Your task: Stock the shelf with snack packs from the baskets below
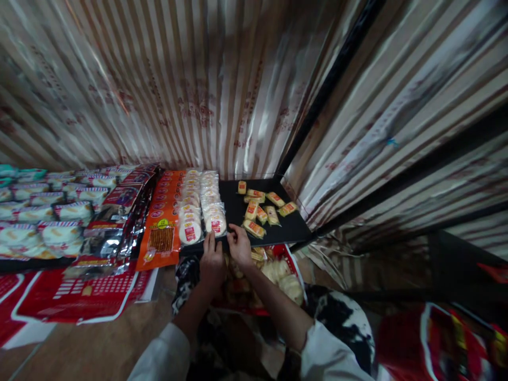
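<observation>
Two rows of clear-wrapped round white crackers lie overlapped on a black shelf (pixel 262 241): a left cracker row (pixel 190 211) and a right cracker row (pixel 210 193). My left hand (pixel 213 260) reaches to the front cracker packet (pixel 215 222) of the right row, its stretched fingers touching the lower edge. At that packet's right corner is my right hand (pixel 240 247), thumb and forefinger apart; whether they touch the wrapper is hard to tell. Right of the rows, several small yellow wrapped snacks (pixel 254 227) are scattered. Below my forearms stands a red basket (pixel 296 264) holding more wrapped pieces.
Left of the crackers are an orange snack bag (pixel 156 222), dark shiny packets (pixel 111 211) and rows of white snack packs (pixel 51 203). A red basket (pixel 95 296) with a white handle sits below. Striped sheeting (pixel 178 79) and a black post (pixel 325 95) stand behind.
</observation>
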Tool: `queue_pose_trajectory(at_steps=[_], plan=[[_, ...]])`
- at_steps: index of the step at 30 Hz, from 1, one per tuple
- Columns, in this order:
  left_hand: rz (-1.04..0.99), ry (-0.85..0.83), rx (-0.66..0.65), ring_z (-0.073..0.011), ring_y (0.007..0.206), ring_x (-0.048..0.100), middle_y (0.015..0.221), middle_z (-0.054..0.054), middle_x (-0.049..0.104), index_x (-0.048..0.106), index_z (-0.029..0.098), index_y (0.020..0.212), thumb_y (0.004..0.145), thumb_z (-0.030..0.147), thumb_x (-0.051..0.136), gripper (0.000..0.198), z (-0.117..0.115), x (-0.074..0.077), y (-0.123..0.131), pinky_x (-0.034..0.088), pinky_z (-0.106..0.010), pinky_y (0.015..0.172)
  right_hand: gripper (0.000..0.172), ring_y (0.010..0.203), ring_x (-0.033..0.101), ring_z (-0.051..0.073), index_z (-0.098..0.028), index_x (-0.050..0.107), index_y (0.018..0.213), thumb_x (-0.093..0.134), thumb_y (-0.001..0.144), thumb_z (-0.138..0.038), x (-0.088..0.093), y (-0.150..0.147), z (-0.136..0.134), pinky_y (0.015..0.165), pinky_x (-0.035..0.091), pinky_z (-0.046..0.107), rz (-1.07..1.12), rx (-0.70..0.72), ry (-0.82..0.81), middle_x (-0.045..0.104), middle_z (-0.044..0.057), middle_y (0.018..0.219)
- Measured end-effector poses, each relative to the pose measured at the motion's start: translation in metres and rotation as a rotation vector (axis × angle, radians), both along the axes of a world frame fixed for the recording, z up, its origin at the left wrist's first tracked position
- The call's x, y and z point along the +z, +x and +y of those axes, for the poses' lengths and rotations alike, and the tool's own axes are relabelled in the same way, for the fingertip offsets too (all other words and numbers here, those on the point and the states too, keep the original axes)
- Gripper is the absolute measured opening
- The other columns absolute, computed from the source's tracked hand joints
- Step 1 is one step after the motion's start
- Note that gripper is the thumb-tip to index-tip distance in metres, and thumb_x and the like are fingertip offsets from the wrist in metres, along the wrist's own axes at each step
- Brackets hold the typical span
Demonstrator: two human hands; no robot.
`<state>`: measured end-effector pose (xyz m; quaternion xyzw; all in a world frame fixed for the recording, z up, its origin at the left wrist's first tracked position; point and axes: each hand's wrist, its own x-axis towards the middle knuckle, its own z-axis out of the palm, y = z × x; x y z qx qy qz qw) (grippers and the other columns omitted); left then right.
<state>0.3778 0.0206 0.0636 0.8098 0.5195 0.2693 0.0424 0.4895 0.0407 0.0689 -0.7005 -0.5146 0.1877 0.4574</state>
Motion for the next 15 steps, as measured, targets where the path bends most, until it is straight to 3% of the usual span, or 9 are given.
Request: queue_pose_trajectory(at_steps=[4,7,12,15], plan=[[-0.043,-0.011,-0.083,-0.0304,0.132,0.031,0.136,-0.021,0.042,0.061,0.008,0.102,0.081,0.009,0.043,0.028,-0.015,0.002,0.000,0.040,-0.041,0.101,0.028,0.084,0.059,0.018,-0.017,0.061,0.102,0.041,0.084,-0.025,-0.008,0.017,-0.047,0.071,0.050,0.030,-0.020,0.002,0.058,0.062,0.010,0.099],[-0.071,-0.095,-0.185,-0.0274,0.128,0.037,0.134,-0.018,0.045,0.061,0.011,0.100,0.082,0.010,0.041,0.027,-0.034,-0.001,0.005,0.037,-0.042,0.103,0.028,0.090,0.058,0.020,-0.017,0.062,0.097,0.039,0.085,-0.026,-0.015,0.045,-0.085,0.080,0.048,0.034,-0.117,-0.038,-0.001,0.063,0.010,0.095],[-0.058,-0.397,-0.285,-0.0236,0.124,0.043,0.133,-0.015,0.048,0.061,0.013,0.103,0.081,0.008,0.039,0.032,-0.073,-0.013,0.024,0.035,-0.041,0.105,0.034,0.104,0.051,0.027,-0.015,0.061,0.108,0.043,0.082,-0.027,-0.025,0.099,-0.143,0.093,0.039,0.041,-0.475,-0.201,-0.285,0.059,0.014,0.110],[-0.032,-0.577,-0.345,-0.0237,0.125,0.043,0.134,-0.016,0.047,0.061,0.010,0.108,0.081,0.006,0.036,0.037,-0.094,-0.015,0.036,0.033,-0.038,0.106,0.038,0.104,0.050,0.030,-0.016,0.060,0.113,0.051,0.080,-0.032,-0.030,0.118,-0.167,0.088,0.041,0.040,-0.569,-0.246,-0.516,0.057,0.016,0.113]])
